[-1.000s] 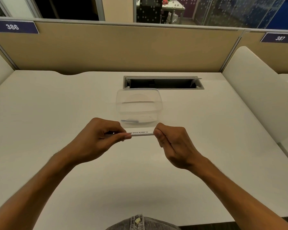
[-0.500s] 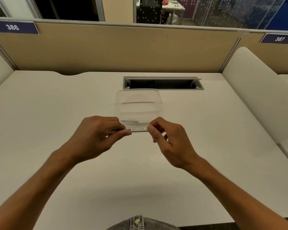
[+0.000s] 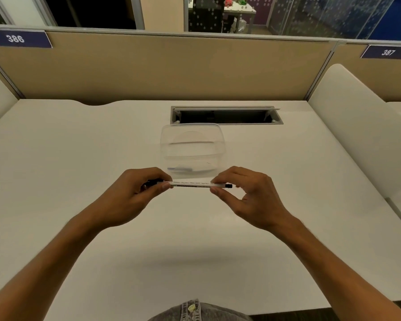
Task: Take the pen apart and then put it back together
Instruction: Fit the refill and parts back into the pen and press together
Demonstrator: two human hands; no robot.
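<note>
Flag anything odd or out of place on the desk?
Nothing stands out. Both hands, left and right, pinch the white pen level above the desk. The clear container behind sits upright with a small bluish part inside; no spill or damage shows.

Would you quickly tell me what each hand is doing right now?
Left hand: grips the dark end of the slim white printed marker pen.
Right hand: pinches the pen near its other end.

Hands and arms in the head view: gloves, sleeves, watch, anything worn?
Nothing worn. The left hand and right hand are bare, no gloves, rings or watch visible. Both forearms are bare to the frame edge, no sleeves in view.
</note>
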